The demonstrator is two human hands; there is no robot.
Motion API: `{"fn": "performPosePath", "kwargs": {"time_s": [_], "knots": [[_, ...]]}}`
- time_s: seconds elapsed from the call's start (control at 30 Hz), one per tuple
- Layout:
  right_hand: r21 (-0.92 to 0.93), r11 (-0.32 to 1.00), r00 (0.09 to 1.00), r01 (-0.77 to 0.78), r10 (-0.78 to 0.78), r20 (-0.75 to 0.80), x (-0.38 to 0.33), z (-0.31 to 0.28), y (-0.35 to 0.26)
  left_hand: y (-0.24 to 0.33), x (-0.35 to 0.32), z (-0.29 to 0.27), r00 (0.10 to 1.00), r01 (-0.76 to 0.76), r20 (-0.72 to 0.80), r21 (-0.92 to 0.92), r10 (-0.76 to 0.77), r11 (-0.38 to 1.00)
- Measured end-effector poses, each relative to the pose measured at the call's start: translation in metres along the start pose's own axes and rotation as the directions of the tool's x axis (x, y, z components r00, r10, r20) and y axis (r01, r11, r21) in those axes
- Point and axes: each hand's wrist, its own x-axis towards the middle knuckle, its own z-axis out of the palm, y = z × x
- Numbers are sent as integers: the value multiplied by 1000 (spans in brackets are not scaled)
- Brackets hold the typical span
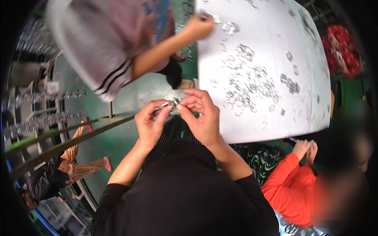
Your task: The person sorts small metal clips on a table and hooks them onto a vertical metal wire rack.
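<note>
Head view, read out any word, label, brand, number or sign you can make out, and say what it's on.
None can be read reliably.
Blue lettering on a co-worker's grayish shirt: blurred and only partly in view.
Small white piece by that co-worker's hand: too small to tell if it bears print.
Metal piece at the wearer's fingertips: too small to show any marking.

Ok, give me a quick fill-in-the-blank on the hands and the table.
The left hand and right hand hold a small metal piece to the ____ (left or right) of the tabletop.
The tabletop under the scattered parts is coloured ____.
The person's own sleeves are coloured ____.
Missing words: left; white; black.
</note>
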Motion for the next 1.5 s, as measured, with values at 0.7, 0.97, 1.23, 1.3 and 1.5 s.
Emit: {"fn": "performPosePath", "kwargs": {"time_s": [0.7,0.97,1.23,1.3,1.5], "knots": [[5,856,852,517,-516,87,124,240,-92,27,-54,-286,763,-240,-457,456,457,857],[294,790,787,538,-595,160,236,339,-142,38,-57,-314,547,-235,-654,480,523,845],[419,727,739,545,-652,171,353,416,-175,79,62,-317,368,-385,-569,626,735,678],[447,718,748,534,-648,147,379,423,-182,100,101,-321,311,-465,-447,698,838,545],[483,709,765,514,-633,115,435,450,-205,134,168,-329,313,-469,-283,784,907,406]]}}
